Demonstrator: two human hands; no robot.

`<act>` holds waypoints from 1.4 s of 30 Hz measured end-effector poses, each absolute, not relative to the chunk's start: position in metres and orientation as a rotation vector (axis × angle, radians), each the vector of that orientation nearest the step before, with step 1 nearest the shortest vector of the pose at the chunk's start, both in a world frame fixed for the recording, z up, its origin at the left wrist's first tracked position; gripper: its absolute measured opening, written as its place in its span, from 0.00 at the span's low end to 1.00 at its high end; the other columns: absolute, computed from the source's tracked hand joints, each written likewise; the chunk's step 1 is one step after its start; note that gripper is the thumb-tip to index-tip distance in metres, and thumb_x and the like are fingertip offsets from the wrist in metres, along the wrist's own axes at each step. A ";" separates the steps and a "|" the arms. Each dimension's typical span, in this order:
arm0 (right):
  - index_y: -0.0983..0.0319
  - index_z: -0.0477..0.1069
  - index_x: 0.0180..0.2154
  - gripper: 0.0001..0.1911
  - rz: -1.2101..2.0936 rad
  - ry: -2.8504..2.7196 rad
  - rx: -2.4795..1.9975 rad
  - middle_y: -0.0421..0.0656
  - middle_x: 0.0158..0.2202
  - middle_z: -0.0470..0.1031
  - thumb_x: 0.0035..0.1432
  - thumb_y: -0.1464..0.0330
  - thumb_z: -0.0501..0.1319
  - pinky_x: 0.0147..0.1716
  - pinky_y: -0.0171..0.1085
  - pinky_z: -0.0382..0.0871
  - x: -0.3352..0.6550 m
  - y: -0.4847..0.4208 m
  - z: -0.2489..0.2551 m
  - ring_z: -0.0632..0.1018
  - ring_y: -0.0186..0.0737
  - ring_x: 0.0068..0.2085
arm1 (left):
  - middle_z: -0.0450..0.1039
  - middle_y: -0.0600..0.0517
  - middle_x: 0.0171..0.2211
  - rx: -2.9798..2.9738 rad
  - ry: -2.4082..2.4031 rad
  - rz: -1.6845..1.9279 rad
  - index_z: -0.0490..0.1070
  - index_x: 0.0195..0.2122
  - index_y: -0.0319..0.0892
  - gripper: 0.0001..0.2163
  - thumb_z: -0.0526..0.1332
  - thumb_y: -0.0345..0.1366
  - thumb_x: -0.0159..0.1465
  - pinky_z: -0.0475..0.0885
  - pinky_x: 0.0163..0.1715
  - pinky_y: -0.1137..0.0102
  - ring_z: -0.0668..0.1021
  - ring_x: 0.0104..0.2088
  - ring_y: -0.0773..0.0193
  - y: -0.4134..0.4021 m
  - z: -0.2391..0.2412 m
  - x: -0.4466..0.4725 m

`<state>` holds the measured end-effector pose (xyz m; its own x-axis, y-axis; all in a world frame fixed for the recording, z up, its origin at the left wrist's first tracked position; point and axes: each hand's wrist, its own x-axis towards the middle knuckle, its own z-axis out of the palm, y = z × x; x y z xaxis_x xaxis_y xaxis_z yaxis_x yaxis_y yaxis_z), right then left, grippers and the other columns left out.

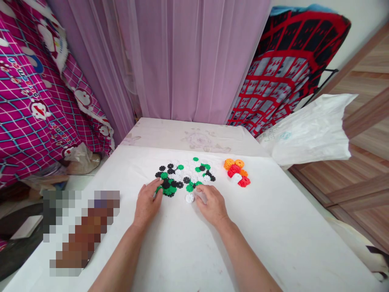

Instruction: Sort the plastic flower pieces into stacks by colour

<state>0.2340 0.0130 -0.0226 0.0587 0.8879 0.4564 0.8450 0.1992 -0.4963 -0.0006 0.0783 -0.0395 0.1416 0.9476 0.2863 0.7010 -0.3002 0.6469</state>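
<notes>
A scatter of small black, green and white snowflake-shaped plastic discs (185, 174) lies on the white table (273, 227). My left hand (148, 203) rests at the left edge of the pile, fingers bent over green and black discs (168, 187); what it grips is hidden. My right hand (212, 202) sits at the pile's near edge, fingers curled beside a single white disc (189, 198). A joined cluster of orange, red and white discs (237, 172) lies to the right, apart from both hands.
A purple curtain (188, 61) hangs behind the table. Pink patterned bedding (33, 89) is at left, a red and black blanket (291, 65) at right. A white plastic bag (310, 134) lies at the table's right edge. A blurred patch (80, 231) covers the near left.
</notes>
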 end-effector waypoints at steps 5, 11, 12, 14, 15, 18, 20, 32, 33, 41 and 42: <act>0.57 0.72 0.38 0.12 0.016 -1.618 -1.738 0.41 0.36 0.78 0.52 0.73 0.55 0.41 0.38 0.68 0.255 0.021 -0.027 0.76 0.41 0.39 | 0.72 0.47 0.57 2.066 1.583 0.949 0.73 0.52 0.49 0.17 0.51 0.41 0.65 0.55 0.63 0.48 0.73 0.58 0.54 0.078 -0.039 -0.001; 0.59 0.73 0.43 0.15 -0.071 -1.560 -1.864 0.44 0.40 0.78 0.51 0.68 0.60 0.46 0.42 0.67 0.284 0.051 -0.032 0.74 0.46 0.44 | 0.72 0.48 0.57 2.059 1.586 0.961 0.73 0.51 0.49 0.17 0.52 0.41 0.65 0.56 0.63 0.48 0.73 0.58 0.54 0.079 -0.040 -0.001; 0.59 0.73 0.44 0.16 -0.067 -1.589 -1.862 0.45 0.41 0.78 0.51 0.68 0.61 0.46 0.42 0.67 0.285 0.055 -0.034 0.73 0.46 0.45 | 0.72 0.48 0.57 2.056 1.586 0.964 0.73 0.50 0.49 0.17 0.52 0.41 0.65 0.56 0.63 0.48 0.73 0.58 0.54 0.079 -0.040 -0.001; 0.59 0.73 0.45 0.17 -0.061 -1.625 -1.863 0.45 0.41 0.78 0.51 0.68 0.62 0.45 0.43 0.67 0.286 0.060 -0.037 0.73 0.47 0.45 | 0.72 0.48 0.57 2.055 1.585 0.965 0.73 0.50 0.50 0.17 0.52 0.41 0.65 0.56 0.63 0.49 0.73 0.58 0.55 0.078 -0.040 -0.001; 0.59 0.73 0.45 0.16 -0.059 -1.628 -1.868 0.45 0.41 0.78 0.51 0.68 0.62 0.45 0.43 0.67 0.285 0.062 -0.039 0.73 0.47 0.45 | 0.72 0.48 0.57 2.056 1.584 0.963 0.73 0.50 0.50 0.17 0.52 0.41 0.65 0.56 0.63 0.49 0.72 0.58 0.55 0.078 -0.040 -0.001; 0.58 0.74 0.43 0.14 -0.057 -1.590 -1.871 0.44 0.40 0.78 0.52 0.69 0.61 0.43 0.42 0.66 0.285 0.065 -0.045 0.73 0.46 0.44 | 0.72 0.49 0.57 2.058 1.585 0.959 0.74 0.50 0.51 0.16 0.52 0.41 0.65 0.56 0.63 0.49 0.72 0.58 0.55 0.078 -0.040 -0.001; 0.58 0.74 0.42 0.13 -0.063 -1.560 -1.862 0.44 0.40 0.78 0.52 0.69 0.61 0.42 0.42 0.66 0.286 0.065 -0.048 0.74 0.46 0.43 | 0.73 0.49 0.57 2.059 1.587 0.965 0.73 0.50 0.51 0.16 0.52 0.41 0.65 0.56 0.63 0.49 0.73 0.58 0.55 0.078 -0.040 -0.001; 0.60 0.77 0.44 0.15 -0.210 -1.627 -1.863 0.46 0.40 0.77 0.55 0.67 0.61 0.43 0.42 0.65 0.289 0.060 -0.050 0.72 0.45 0.40 | 0.72 0.47 0.57 2.069 1.584 0.946 0.73 0.51 0.49 0.17 0.51 0.41 0.65 0.56 0.63 0.46 0.73 0.58 0.54 0.079 -0.040 -0.001; 0.60 0.77 0.44 0.15 -0.216 -1.625 -1.874 0.46 0.40 0.77 0.54 0.66 0.62 0.42 0.42 0.65 0.289 0.060 -0.051 0.72 0.45 0.40 | 0.72 0.46 0.57 2.068 1.585 0.949 0.73 0.50 0.49 0.17 0.51 0.41 0.65 0.56 0.63 0.46 0.73 0.58 0.54 0.079 -0.040 -0.001; 0.60 0.80 0.39 0.11 -0.251 -1.637 -1.914 0.47 0.37 0.75 0.54 0.64 0.64 0.39 0.42 0.66 0.289 0.063 -0.050 0.72 0.44 0.37 | 0.73 0.48 0.57 2.068 1.583 0.949 0.73 0.51 0.50 0.17 0.52 0.40 0.65 0.56 0.63 0.48 0.73 0.58 0.54 0.079 -0.040 -0.001; 0.60 0.80 0.38 0.11 -0.260 -1.627 -1.912 0.47 0.36 0.75 0.54 0.64 0.64 0.39 0.42 0.66 0.289 0.063 -0.048 0.72 0.44 0.37 | 0.72 0.48 0.57 2.069 1.584 0.950 0.73 0.51 0.50 0.17 0.52 0.40 0.65 0.56 0.63 0.48 0.73 0.58 0.54 0.079 -0.040 -0.001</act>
<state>0.2887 0.0628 -0.0482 0.2265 0.8266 0.5152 0.9461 -0.0609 -0.3182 -0.0007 0.0789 -0.0401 0.1426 0.9469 0.2883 0.7000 -0.3024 0.6469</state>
